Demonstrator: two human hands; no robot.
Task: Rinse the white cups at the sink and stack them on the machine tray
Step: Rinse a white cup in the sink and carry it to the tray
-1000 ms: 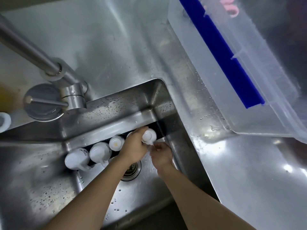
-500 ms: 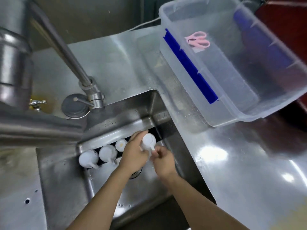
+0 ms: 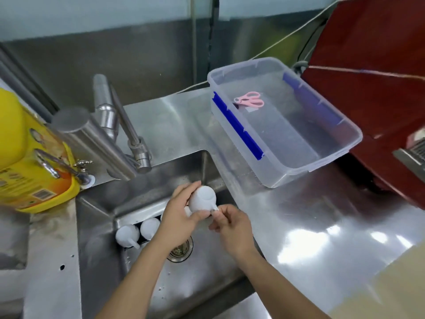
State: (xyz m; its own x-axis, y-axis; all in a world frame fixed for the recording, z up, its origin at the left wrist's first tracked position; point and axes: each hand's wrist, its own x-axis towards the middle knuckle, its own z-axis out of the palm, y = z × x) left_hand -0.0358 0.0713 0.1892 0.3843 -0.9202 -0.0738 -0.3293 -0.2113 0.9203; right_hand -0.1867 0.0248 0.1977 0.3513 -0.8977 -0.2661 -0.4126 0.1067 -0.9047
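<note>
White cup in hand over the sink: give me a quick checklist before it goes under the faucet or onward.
1. Left hand grips the white cup body: ok.
2. Right hand pinches the cup's handle: ok.
3. Cup held above the sink, clear of the other cups lying in the basin: ok.
4. Water running from the faucet: not ok, no stream visible.
5. Cup inside clean: cannot tell, the opening faces away.
6. Drain unblocked: ok.

no legible text; yellow container [image 3: 30, 157] label print blurred, unreadable
</note>
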